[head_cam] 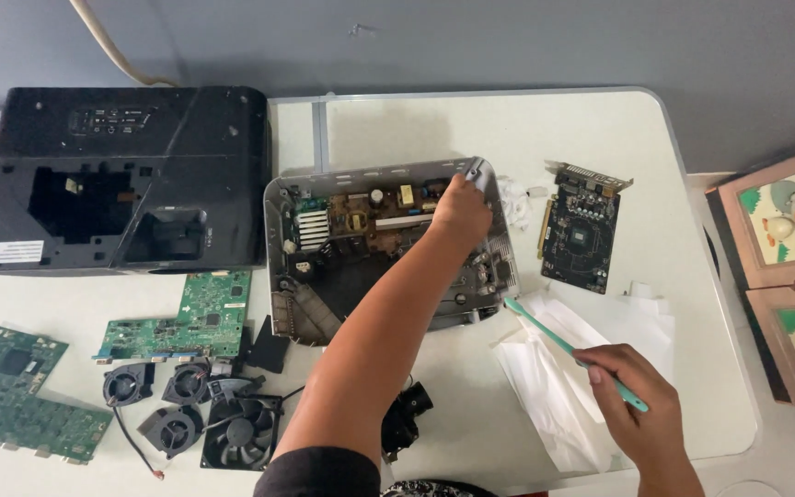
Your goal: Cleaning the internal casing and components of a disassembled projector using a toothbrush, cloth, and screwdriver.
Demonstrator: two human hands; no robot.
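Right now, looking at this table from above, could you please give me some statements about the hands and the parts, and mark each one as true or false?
1. The left hand rests on the far rim of the opened grey chassis. True.
2. The right hand holds a screwdriver. False: it holds a teal brush over the white paper sheets.
3. The dark graphics card lies right of the chassis. True.
4. The black top cover sits on the chassis. False: it lies apart, to the left.
5. The small black fans lie near the green circuit board. True.
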